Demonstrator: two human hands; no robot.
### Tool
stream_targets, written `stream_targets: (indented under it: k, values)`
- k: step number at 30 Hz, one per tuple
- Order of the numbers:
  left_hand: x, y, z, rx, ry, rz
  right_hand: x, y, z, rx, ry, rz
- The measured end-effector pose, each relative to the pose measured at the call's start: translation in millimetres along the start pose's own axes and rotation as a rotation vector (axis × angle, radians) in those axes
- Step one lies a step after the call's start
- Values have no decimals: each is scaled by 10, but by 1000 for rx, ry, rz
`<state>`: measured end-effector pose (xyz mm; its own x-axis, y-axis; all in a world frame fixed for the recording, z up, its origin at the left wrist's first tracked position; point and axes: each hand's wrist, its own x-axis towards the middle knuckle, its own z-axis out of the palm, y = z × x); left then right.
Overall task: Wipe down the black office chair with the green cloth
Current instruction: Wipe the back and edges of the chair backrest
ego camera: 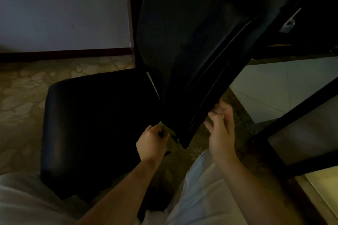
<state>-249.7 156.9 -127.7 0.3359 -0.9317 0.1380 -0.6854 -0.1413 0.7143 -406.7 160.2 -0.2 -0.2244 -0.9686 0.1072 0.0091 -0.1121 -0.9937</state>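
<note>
Black office chair (pixel 192 42) backrest toward 12 o'clock, left hand (pixel 151 142) pinching green cloth (pixel 163 129) at its bottom edge, right hand (pixel 221 133) gripping its rim, dark frame (pixel 292 124) crowding 4 o'clock

One black office chair (pixel 192 42), one green cloth (pixel 163 130) and two hands: the left hand (pixel 151 142) and the right hand (pixel 221 129).

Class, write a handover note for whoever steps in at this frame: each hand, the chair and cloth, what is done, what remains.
Left hand: grips the green cloth at the backrest's lower edge.
Right hand: fingers curl on the backrest's opposite edge, steadying the black office chair.
Seat lies left of the backrest.
Done: cannot tell; too dark to show wiped areas.
Left: likely finish the backrest, then the seat.
</note>
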Motion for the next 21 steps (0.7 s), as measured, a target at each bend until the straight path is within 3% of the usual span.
stream_targets:
  k: [5, 7, 10, 13, 17, 21]
  values:
    - [116, 88, -280, -20, 65, 239, 72, -146, -60, 12, -38, 53]
    - [205, 207, -428, -136, 43, 203, 125, -227, -80, 12, -41, 45]
    - [425, 469, -769, -404, 34, 1, 222, -415, -97, 37, -53, -36]
    - [657, 830, -1171, -522, 154, -4, 287, -619, -99, 74, -86, -106]
    - [750, 1499, -1583, -627, 303, 289, 303, -712, -81, 116, -77, -114]
    - [645, 1867, -1318, -378, 192, 619, 283, -751, -61, 146, -51, -109]
